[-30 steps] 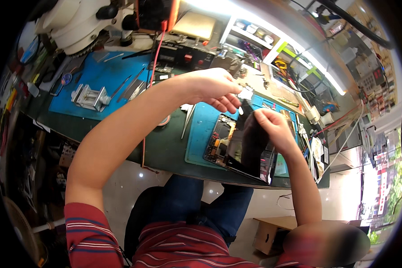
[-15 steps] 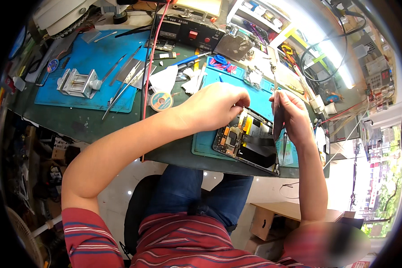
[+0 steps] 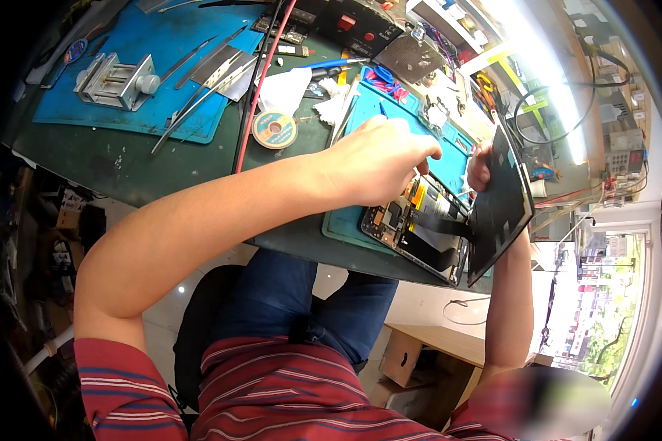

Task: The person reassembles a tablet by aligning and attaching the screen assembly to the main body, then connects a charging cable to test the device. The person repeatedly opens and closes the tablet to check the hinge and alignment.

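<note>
An opened tablet body (image 3: 443,256) lies on the blue mat, its circuit parts, silver battery area and yellow strips exposed. Its black screen panel (image 3: 502,202) is tilted up along the right side, held from behind by my right hand (image 3: 480,166), whose curled fingers show at the panel's far edge. A dark flat ribbon cable (image 3: 441,224) runs from the body toward the panel. Over the body's far left end is my left hand (image 3: 382,162), with fingers curled and thumb and forefinger close together. Whatever lies between those fingertips is hidden.
A small metal vise (image 3: 118,82) and long tweezers (image 3: 198,103) lie on the left blue mat. A spool (image 3: 274,129) sits beside the red cable (image 3: 261,88). Behind my hands are a blue parts tray (image 3: 390,82) and a black powered box (image 3: 357,28).
The screen panel has swung wider, turning its dark face toward me, and my right hand is now mostly behind it. My left hand stays over the body's far left end. The view has shifted.
</note>
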Demonstrator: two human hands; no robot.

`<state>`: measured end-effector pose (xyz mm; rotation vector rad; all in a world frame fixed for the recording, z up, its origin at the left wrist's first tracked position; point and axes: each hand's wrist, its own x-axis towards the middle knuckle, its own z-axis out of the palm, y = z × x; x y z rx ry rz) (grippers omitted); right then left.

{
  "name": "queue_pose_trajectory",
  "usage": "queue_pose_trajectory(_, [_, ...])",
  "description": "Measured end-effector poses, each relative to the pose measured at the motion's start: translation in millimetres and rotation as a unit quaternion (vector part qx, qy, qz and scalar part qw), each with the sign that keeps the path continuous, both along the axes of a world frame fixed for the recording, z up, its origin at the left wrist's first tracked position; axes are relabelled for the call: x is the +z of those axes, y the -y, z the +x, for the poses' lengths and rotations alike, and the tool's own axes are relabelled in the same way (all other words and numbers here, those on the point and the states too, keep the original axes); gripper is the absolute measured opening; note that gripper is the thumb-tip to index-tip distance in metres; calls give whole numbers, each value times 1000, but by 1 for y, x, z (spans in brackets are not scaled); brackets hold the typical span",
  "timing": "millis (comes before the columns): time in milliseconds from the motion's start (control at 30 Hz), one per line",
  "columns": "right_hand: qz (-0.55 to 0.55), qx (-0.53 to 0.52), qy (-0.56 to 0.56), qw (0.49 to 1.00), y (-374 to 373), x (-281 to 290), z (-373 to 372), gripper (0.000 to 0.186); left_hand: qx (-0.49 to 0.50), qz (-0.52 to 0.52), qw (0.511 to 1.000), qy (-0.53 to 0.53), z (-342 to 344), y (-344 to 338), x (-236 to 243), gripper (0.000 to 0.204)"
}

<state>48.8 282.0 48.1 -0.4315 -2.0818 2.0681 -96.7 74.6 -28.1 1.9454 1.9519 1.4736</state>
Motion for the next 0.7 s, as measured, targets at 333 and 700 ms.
queue_pose_trajectory(333, [22, -8, -10, 1000, 7, 3, -1, 19, -19, -31, 999, 8, -2, 0, 5, 33])
queue_pose_trajectory(700, [30, -61, 15, 998, 24, 9, -1, 26, -31, -7, 999, 21, -7, 4, 7, 33])
